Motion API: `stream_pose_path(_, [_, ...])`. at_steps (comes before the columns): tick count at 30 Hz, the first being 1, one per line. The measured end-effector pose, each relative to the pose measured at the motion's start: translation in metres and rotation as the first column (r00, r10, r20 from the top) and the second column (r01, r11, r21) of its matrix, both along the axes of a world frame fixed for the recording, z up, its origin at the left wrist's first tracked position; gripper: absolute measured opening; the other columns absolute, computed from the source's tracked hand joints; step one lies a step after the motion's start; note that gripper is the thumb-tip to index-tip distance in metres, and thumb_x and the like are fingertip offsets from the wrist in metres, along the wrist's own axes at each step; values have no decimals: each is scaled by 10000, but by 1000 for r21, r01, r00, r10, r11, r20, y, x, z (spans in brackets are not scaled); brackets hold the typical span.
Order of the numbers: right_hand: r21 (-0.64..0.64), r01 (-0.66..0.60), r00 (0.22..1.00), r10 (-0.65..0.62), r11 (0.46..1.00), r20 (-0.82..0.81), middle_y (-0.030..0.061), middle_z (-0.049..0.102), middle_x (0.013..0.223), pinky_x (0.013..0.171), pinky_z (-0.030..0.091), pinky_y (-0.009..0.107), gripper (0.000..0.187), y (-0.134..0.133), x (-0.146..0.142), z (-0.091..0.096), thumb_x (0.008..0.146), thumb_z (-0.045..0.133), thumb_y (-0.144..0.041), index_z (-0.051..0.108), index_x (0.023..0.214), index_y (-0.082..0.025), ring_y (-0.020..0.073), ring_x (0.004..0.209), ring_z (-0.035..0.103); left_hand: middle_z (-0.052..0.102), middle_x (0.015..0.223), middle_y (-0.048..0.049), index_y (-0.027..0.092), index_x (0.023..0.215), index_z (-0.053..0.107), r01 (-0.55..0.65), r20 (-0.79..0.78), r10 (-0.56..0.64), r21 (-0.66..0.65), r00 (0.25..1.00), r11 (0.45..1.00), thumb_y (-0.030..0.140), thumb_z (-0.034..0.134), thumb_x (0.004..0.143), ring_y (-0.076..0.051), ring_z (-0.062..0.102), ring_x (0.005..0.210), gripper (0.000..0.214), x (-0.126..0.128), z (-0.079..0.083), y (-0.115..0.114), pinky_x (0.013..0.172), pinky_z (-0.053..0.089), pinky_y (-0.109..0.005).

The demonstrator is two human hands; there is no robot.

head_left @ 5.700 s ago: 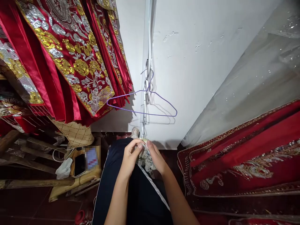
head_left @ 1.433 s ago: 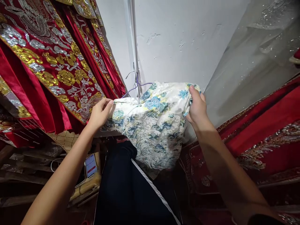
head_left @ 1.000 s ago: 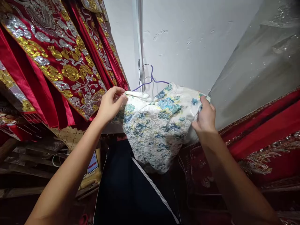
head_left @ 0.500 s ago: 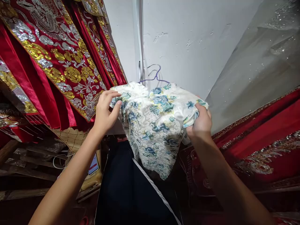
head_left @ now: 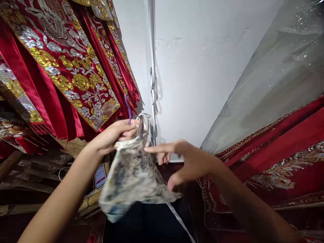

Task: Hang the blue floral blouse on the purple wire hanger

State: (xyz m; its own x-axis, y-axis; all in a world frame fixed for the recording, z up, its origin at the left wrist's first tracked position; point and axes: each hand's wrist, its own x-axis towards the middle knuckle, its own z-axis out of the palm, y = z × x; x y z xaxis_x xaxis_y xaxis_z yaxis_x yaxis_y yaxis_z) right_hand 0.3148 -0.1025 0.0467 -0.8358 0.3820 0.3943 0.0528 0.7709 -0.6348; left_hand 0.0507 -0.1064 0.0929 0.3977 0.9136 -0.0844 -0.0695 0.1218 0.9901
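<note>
A white garment with a blue and green flower pattern (head_left: 131, 179) hangs on a purple wire hanger (head_left: 128, 108), and it is smeared by motion. My left hand (head_left: 115, 134) is closed on the top of the garment at the hanger. My right hand (head_left: 182, 160) is beside the cloth, on its right, with the forefinger stretched out toward it and nothing in its grasp. Below the cloth are my dark blue trousers (head_left: 144, 222) with a white side stripe.
Red satin robes with gold and silver embroidery (head_left: 65, 64) hang at the left. More red embroidered cloth (head_left: 273, 165) lies at the right under clear plastic sheet (head_left: 273, 74). A white wall with a cable (head_left: 153, 77) is ahead. A phone (head_left: 100, 175) lies among wooden pieces at lower left.
The garment, spread between both hands half a second ago, now hangs from my left hand, swung left and down. My right hand has let go and opened.
</note>
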Motion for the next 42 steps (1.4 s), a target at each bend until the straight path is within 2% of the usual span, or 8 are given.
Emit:
stream_pose_path(5, [-107, 466, 865, -478, 878, -154, 87, 596, 1353, 1008, 471, 408, 616, 55, 23, -8, 891, 651, -464, 498, 1468, -310, 261, 1251, 547, 429, 634, 33, 193, 1012, 680, 69, -513, 35, 183, 858, 981, 452, 565, 941, -72, 346, 508, 292, -29, 9, -31, 448, 270, -173])
stream_pose_path(9, [-273, 374, 904, -414, 886, -104, 85, 693, 1079, 895, 506, 372, 382, 70, 21, -28, 919, 582, -533, 736, 1053, -211, 251, 1038, 640, 568, 719, -5, 190, 916, 689, -2, -591, 338, 495, 732, 869, 482, 602, 906, -116, 482, 609, 305, -38, 18, -32, 532, 371, -212])
stream_pose_path(16, [-650, 262, 709, -599, 714, -372, 9, 620, 615, 541, 493, 303, 412, 77, 11, -11, 780, 725, -596, 679, 718, -191, 170, 553, 583, 640, 926, -45, 215, 1058, 633, -200, -141, 893, 949, 427, 245, 395, 650, 875, -191, 589, 845, 257, -45, -17, 11, 776, 477, -304])
stream_pose_path(18, [-682, 261, 576, -677, 683, -458, 6, 604, 576, 533, 509, 314, 405, 93, 9, -2, 740, 758, -587, 663, 682, -197, 185, 555, 605, 634, 920, -47, 213, 1069, 642, -133, -104, 906, 976, 409, 172, 359, 589, 918, -191, 583, 838, 216, -38, -33, 14, 810, 469, -312])
stream_pose_path(22, [-707, 260, 400, -740, 658, -541, -3, 581, 561, 601, 562, 334, 361, 115, 13, 1, 748, 759, -543, 621, 681, -216, 200, 631, 655, 640, 865, -35, 215, 1254, 594, 24, -356, 794, 918, 492, 397, 340, 496, 967, -188, 598, 781, 328, -14, -61, 16, 753, 454, -291])
stream_pose_path(28, [-719, 300, 367, -771, 627, -520, 11, 623, 654, 700, 579, 346, 346, 108, 23, -16, 752, 749, -531, 583, 707, -230, 218, 790, 690, 605, 678, -6, 239, 1306, 547, 92, -640, 607, 720, 470, 688, 417, 413, 999, -218, 592, 653, 379, 16, -89, 31, 595, 357, -279])
stream_pose_path(34, [-714, 325, 309, -783, 621, -540, 1, 573, 622, 651, 563, 342, 392, 130, 20, -13, 734, 763, -549, 553, 691, -221, 220, 753, 672, 655, 738, -27, 230, 967, 608, 167, -761, 421, 558, 495, 813, 398, 409, 996, -217, 601, 671, 262, 23, -118, 22, 594, 325, -276])
stream_pose_path(42, [-708, 345, 246, -788, 616, -565, -19, 533, 584, 625, 550, 344, 432, 144, 22, -19, 698, 773, -596, 548, 679, -227, 221, 711, 658, 563, 688, -8, 218, 788, 494, 211, -737, 368, 562, 568, 799, 383, 417, 993, -199, 566, 681, 275, 37, -123, 0, 623, 335, -271])
